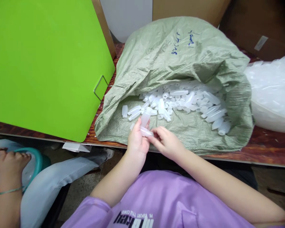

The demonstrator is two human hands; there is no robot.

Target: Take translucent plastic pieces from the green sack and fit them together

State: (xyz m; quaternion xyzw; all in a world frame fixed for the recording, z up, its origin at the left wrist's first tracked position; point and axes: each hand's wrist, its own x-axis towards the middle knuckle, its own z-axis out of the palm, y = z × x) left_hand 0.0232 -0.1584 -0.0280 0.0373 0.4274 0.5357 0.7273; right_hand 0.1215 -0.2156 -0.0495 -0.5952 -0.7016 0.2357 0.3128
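Observation:
In front of the sack's mouth my left hand (138, 139) is closed around translucent white plastic tubes (145, 117), one pointing up and another lying across the palm. My right hand (165, 141) pinches the near end of the crosswise tube (146, 132) between thumb and fingers. Just beyond both hands, many similar tapered tubes (161, 106) lie loose inside the open mouth of a pale green woven sack (154, 60). Some have round open ends. The sack lies on its side with blue handwriting on top.
A bright green panel (45, 63) with a wire handle (101, 88) stands at left. At right, a clear bag (273, 95) bulges with white pieces on the dark red wooden table (270, 145). Cardboard boxes (192, 11) stand behind. Another person's hand (10, 164) rests over a teal basin (39, 158).

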